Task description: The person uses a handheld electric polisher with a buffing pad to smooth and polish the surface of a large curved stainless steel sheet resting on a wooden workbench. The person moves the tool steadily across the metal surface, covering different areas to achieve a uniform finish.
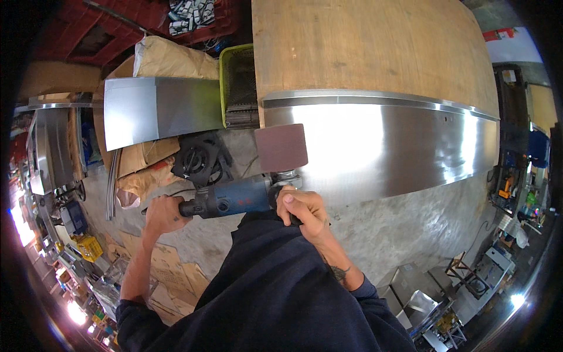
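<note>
I hold a blue handheld drum sander [237, 196] crosswise in front of my body. My left hand [164, 215] is wrapped round its black rear handle at the left. Closed round the front grip near the gear head is my right hand [305, 210]. The sander's reddish-brown abrasive drum [281, 148] overlaps the left end of a shiny stainless steel panel [352, 152]. Whether drum and metal touch cannot be told from here. The panel has a raised lip along its far side and lies along the near edge of a wooden board [375, 47].
Left of the board stand a green-rimmed crate [223, 88] and another bent metal sheet [158, 111]. Black round parts [202, 159] and brown paper lie on the concrete floor below them. Flattened cardboard [170, 270] is by my left arm; metal boxes [410, 284] stand at lower right.
</note>
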`<action>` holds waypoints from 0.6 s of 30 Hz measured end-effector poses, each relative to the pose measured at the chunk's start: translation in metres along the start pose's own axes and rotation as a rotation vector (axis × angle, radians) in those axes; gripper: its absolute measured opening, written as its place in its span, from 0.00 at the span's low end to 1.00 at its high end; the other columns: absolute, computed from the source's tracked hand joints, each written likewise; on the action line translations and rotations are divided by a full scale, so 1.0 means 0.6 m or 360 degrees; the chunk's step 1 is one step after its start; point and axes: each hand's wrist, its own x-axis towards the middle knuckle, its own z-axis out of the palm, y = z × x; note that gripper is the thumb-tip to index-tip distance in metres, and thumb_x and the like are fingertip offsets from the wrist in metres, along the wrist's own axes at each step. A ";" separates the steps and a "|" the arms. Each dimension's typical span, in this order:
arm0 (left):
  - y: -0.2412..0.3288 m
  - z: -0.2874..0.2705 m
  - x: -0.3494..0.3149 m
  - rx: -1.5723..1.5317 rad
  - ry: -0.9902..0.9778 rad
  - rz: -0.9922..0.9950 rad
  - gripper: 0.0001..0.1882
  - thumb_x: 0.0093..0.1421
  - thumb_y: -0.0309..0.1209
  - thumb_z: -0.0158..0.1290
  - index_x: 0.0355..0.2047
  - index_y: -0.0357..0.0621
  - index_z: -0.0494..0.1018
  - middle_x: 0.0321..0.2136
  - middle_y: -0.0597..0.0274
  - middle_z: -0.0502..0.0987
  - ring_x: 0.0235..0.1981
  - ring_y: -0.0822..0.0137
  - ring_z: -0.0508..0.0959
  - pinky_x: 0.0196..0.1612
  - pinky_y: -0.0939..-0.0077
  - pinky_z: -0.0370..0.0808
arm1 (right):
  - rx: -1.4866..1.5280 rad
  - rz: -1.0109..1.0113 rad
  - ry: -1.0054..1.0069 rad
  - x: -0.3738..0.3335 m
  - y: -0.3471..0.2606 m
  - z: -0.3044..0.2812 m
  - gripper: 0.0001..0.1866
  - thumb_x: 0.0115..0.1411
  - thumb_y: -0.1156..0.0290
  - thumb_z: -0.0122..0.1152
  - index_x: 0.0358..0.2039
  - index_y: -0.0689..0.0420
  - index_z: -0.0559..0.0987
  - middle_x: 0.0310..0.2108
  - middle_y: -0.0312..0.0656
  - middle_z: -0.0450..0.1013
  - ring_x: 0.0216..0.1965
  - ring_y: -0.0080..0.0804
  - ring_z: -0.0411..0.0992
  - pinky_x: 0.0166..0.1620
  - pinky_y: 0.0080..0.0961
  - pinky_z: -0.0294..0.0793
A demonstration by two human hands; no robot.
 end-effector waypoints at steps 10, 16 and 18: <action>-0.015 -0.021 0.074 0.0006 0.0083 0.0067 0.17 0.47 0.43 0.68 0.32 0.45 0.86 0.26 0.47 0.84 0.31 0.46 0.86 0.38 0.53 0.83 | -0.0164 -0.0103 0.0001 0.042 0.026 -0.002 0.24 0.73 0.70 0.52 0.16 0.61 0.71 0.16 0.37 0.69 0.24 0.28 0.64 0.43 0.32 0.64; -0.027 -0.020 0.099 -0.0004 0.0120 0.0089 0.16 0.46 0.41 0.68 0.32 0.45 0.87 0.26 0.46 0.84 0.31 0.45 0.86 0.38 0.54 0.83 | -0.0247 -0.0131 -0.0024 0.064 0.034 -0.005 0.24 0.73 0.71 0.52 0.16 0.60 0.70 0.15 0.38 0.69 0.25 0.29 0.66 0.44 0.32 0.65; -0.033 -0.019 0.106 -0.0004 0.0127 0.0097 0.17 0.46 0.41 0.68 0.33 0.44 0.87 0.26 0.46 0.84 0.31 0.45 0.86 0.39 0.54 0.83 | -0.0238 -0.0160 -0.0009 0.066 0.041 -0.003 0.23 0.73 0.73 0.53 0.17 0.60 0.71 0.15 0.37 0.69 0.24 0.29 0.65 0.43 0.32 0.65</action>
